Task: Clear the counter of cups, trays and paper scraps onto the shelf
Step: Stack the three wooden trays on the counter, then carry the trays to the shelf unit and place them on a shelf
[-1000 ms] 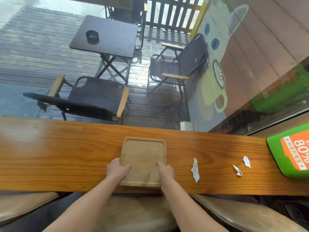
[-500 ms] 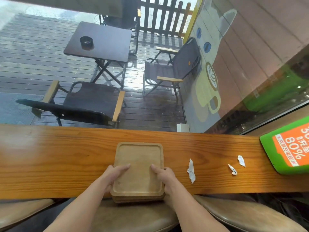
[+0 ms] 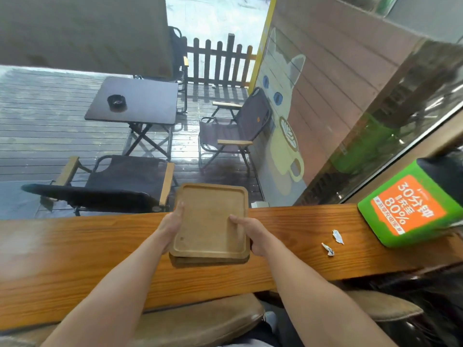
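Pale tan square wooden tray (image 3: 211, 219), plain, faint grain. Under it, orange-brown long wooden counter (image 3: 75, 256), streaked grain. Right of tray: two small white torn paper scraps (image 3: 327, 249); farther right, green box (image 3: 411, 209) with orange panel, white lettering.

Wooden trays (image 3: 210, 221) between both hands

left hand (image 3: 172, 225) bare | right hand (image 3: 255, 234) bare | forearms unsleeved

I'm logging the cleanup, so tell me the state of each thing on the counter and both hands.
trays: stacked, lifted off the counter, far end tipped up
left hand: grip on the trays' left edge
right hand: grip on the trays' right edge
paper scraps: two visible, crumpled, lying on the counter
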Demonstrator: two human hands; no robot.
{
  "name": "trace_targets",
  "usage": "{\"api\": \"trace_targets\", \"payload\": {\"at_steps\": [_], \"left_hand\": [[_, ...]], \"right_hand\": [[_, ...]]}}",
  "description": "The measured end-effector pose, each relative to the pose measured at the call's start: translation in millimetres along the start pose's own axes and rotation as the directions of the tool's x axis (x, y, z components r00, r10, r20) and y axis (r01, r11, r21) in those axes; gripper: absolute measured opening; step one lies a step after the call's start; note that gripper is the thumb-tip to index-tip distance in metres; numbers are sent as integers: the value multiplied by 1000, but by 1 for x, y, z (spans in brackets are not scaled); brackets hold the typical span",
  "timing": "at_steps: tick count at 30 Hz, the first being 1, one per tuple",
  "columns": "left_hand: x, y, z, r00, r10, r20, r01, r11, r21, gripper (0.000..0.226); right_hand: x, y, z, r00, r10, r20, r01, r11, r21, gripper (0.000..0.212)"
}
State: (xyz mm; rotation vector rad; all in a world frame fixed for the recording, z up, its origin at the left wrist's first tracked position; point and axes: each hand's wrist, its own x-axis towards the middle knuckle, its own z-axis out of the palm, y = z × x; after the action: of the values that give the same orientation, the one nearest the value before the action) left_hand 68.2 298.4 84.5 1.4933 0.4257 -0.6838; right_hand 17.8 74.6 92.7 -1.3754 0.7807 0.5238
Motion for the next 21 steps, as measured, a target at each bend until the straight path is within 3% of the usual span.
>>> {"api": "trace_targets", "payload": {"at_steps": [6,16,21], "left_hand": [[0,23,36,999,4,44,-9,994,113,66],[-33,34,126,981,51,189,-87,978,190,49],[-79,33,207,948,124,293,-175,972,154,44]], "right_hand": [[-13,-3,-20,971,-88,-223,88,996,-10,80],[-78,1,-114,948,-133,-290,152,987,44,76],[-131,26,-181,902,-233,-362,306,939,158,66]]}}
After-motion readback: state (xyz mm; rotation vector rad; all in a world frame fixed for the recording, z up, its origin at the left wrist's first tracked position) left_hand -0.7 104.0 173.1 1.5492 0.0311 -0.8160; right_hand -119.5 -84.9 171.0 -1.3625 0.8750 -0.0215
